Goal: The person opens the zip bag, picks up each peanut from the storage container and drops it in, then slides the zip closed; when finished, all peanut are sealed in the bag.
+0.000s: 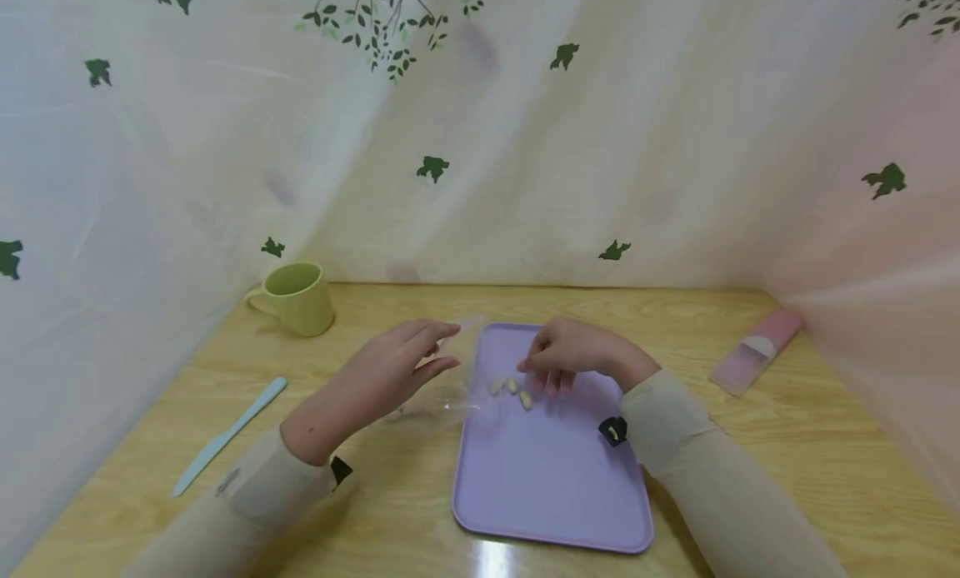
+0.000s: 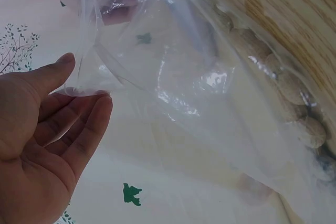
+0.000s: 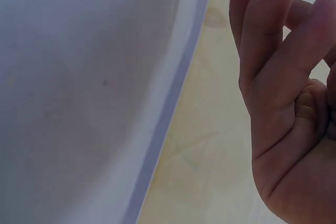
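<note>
In the head view my left hand (image 1: 390,366) is raised left of the tray, thumb and fingers apart. The left wrist view shows a clear plastic bag (image 2: 168,77) spread across the fingertips of that hand, its edge near the thumb. Low in the bag lie several round tan pieces (image 2: 310,130). Over the lilac tray (image 1: 540,486) hangs my right hand (image 1: 581,349), its fingers bent and the thumb near the index finger; whether anything sits between them is hidden. Small pale peanuts (image 1: 526,401) lie on the tray just left of that hand.
A green mug (image 1: 303,303) stands at the back left, its handle pointing left. Nearer lies a pale blue knife (image 1: 228,436). At the back right is a pink and clear packet (image 1: 757,351). Cloth (image 1: 510,220) with green leaf and bird prints encloses the wooden table (image 1: 390,511).
</note>
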`<act>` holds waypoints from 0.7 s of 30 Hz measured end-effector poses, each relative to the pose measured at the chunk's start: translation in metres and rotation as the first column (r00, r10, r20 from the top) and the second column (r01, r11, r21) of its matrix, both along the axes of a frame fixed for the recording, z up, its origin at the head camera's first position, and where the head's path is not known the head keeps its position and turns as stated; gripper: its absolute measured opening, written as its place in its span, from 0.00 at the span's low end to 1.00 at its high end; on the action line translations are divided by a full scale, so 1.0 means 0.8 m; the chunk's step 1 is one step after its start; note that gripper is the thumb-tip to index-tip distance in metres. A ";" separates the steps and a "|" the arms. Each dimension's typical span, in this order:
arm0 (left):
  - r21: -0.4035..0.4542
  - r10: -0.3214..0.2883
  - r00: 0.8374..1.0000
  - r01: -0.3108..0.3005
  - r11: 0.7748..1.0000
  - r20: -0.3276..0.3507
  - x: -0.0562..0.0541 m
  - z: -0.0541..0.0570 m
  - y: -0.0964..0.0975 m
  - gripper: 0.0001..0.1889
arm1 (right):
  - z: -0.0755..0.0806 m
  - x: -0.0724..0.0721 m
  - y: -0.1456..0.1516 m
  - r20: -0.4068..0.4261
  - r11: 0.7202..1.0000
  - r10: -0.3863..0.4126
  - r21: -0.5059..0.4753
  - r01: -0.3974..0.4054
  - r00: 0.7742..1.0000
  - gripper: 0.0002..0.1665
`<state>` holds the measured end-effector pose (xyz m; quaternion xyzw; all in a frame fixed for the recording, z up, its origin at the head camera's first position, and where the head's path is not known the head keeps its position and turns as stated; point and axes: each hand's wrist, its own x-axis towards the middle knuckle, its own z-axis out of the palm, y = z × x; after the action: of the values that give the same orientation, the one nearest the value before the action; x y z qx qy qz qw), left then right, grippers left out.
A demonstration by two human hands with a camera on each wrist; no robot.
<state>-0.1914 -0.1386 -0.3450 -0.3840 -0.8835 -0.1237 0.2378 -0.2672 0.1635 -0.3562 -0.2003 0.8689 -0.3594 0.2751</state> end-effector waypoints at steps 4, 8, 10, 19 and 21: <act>0.000 0.001 1.000 -0.001 1.000 0.003 -0.001 0.003 0.000 0.25 | -0.003 0.000 -0.002 0.013 0.999 0.013 0.029 -0.013 1.000 0.12; 0.011 -0.004 1.000 0.004 1.000 -0.014 -0.002 0.005 -0.001 0.25 | -0.008 0.001 -0.004 0.013 0.999 0.010 0.036 -0.010 1.000 0.11; 0.013 -0.011 1.000 0.011 1.000 -0.025 -0.002 0.006 -0.001 0.25 | -0.010 0.002 -0.005 0.003 0.999 0.014 0.040 -0.014 1.000 0.12; -0.010 -0.005 1.000 0.005 1.000 -0.010 0.001 0.007 -0.002 0.24 | -0.013 0.006 -0.011 0.034 0.998 0.026 0.063 -0.028 0.999 0.10; -0.010 -0.001 1.000 0.001 1.000 -0.006 0.002 0.007 -0.002 0.25 | -0.014 0.007 -0.013 0.041 0.996 0.034 0.076 -0.037 0.999 0.10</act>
<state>-0.1899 -0.1401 -0.3397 -0.3863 -0.8832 -0.1181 0.2384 -0.2619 0.1533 -0.3671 -0.1978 0.8729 -0.3246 0.3059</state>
